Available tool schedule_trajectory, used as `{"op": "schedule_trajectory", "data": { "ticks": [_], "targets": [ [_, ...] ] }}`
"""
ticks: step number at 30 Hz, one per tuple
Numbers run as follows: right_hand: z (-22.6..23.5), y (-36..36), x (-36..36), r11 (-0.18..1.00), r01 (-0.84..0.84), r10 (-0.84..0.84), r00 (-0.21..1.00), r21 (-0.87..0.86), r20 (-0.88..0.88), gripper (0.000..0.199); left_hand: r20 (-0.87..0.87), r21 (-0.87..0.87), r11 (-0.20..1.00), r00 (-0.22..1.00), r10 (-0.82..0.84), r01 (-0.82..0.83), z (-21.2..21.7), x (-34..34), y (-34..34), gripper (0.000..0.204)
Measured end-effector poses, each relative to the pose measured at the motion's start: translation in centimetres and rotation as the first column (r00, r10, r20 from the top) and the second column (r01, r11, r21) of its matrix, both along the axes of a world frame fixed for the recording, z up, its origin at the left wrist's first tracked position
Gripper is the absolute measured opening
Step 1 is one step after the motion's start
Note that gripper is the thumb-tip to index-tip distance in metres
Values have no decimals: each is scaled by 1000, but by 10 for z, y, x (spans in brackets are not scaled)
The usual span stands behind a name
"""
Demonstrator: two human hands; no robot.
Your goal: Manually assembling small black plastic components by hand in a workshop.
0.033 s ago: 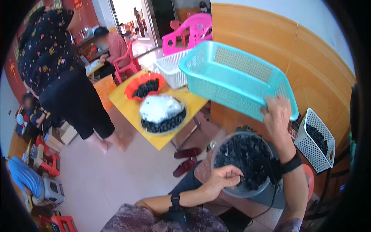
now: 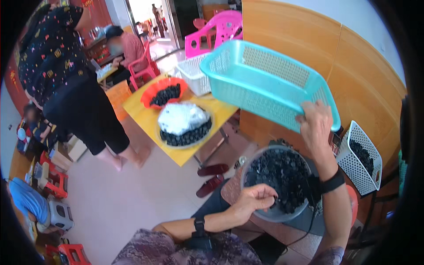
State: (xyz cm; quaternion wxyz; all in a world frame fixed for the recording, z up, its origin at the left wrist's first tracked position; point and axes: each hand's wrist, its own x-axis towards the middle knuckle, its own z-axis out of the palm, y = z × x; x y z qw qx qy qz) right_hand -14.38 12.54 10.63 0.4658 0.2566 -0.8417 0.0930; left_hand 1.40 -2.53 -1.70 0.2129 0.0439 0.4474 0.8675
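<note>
My right hand [image 2: 316, 126] is closed on the near right edge of a turquoise plastic basket [image 2: 269, 106]. The basket hangs tilted in the air, and no contents show inside. Below it, a round clear tub [image 2: 247, 205] full of small black pieces [image 2: 282, 176] stands between my legs. Over the tub's near left rim, my left hand [image 2: 254, 203] makes a pinch. A small dark piece seems to sit at its fingertips, too small to name. A black cable and a dark device on my right side overlap the tub's right rim.
A yellow table [image 2: 179, 157] bears a red bowl [image 2: 148, 97], a plastic-covered tub of black pieces [image 2: 185, 139] and a white basket [image 2: 194, 79]. On the right stands another white basket [image 2: 375, 176] with black pieces. Dark red slippers [image 2: 211, 185] lie below. A person [image 2: 79, 101] stands at left; others sit.
The whole view has shifted slightly. The turquoise basket has moved a little up and left, still in my right hand. My left hand keeps its pinch over the tub.
</note>
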Motion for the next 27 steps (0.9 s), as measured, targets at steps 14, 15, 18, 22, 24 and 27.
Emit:
{"op": "schedule_trajectory", "data": {
  "ticks": [14,15,18,22,24,27],
  "targets": [
    [-13,35,-14,970,235,-230,969,-55,87,24,-46,69,992,994,-99,102,-4,-4,-6,19],
    [-19,41,-15,968,248,-244,964,-36,103,24,-44,77,990,992,-116,119,-4,-2,-6,18],
    [-30,48,-20,963,270,-268,961,-20,72,24,-32,66,990,992,-119,121,2,0,-12,17],
    [-43,51,-25,961,278,-277,956,6,91,23,-16,86,987,991,-135,136,4,-1,-17,17],
    [-47,51,-27,958,286,-285,951,9,121,22,-27,102,982,988,-155,157,3,-2,-18,17],
    [-57,62,-26,961,269,-274,957,58,95,21,-33,92,976,981,-193,196,2,-3,-17,16]
  ]
}}
